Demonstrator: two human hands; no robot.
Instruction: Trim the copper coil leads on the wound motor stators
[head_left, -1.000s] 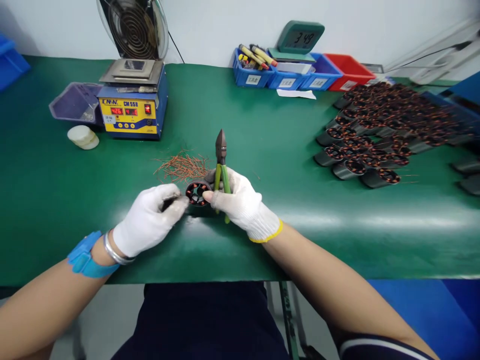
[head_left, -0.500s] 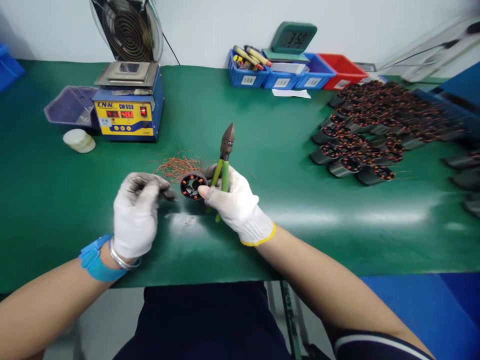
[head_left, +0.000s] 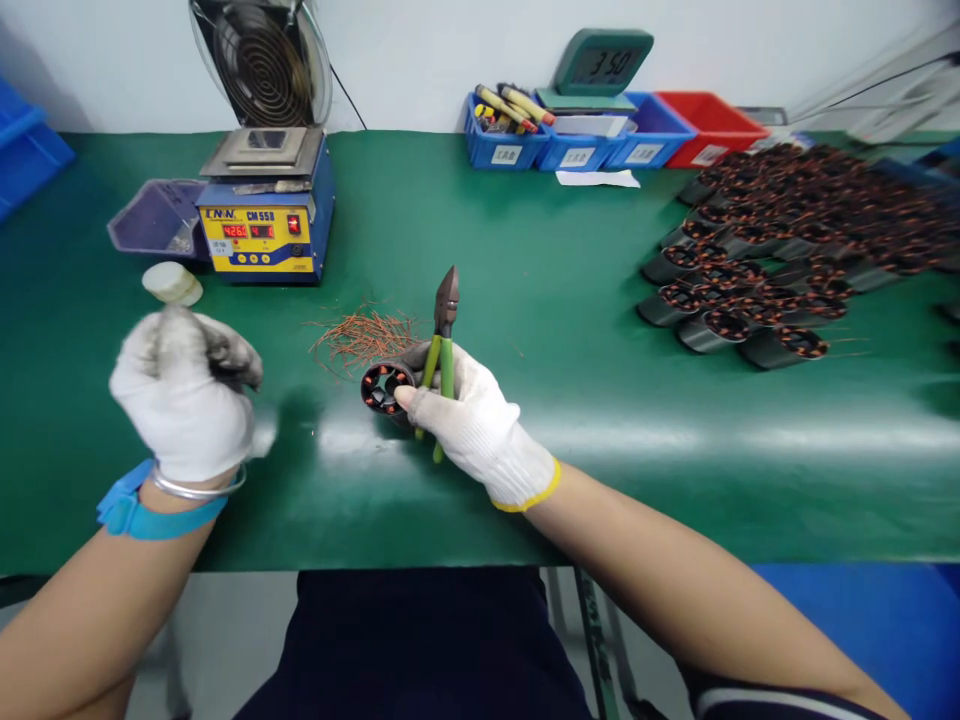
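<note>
My right hand [head_left: 480, 420], in a white glove, is closed round green-handled cutters [head_left: 442, 335] whose jaws point away from me. Its thumb and fingers also pinch a small black motor stator [head_left: 384, 387] with copper windings, held just above the green mat. My left hand [head_left: 184, 385], gloved too, hovers at the left above the mat, well apart from the stator. Its fingers are curled in; whether they hold anything I cannot make out. A blue wrist strap [head_left: 139, 510] and a metal bangle sit on the left wrist.
A heap of cut copper wire ends [head_left: 364, 333] lies behind the stator. A blue and yellow solder pot [head_left: 262, 215] with a fan stands at back left, beside a tray and a white roll [head_left: 172, 283]. Several stators [head_left: 772, 250] cover the right side. Blue and red bins [head_left: 600, 135] line the wall.
My left hand let go of the stator and swung left and up, away from it. My right hand kept the stator and the cutters almost in place.
</note>
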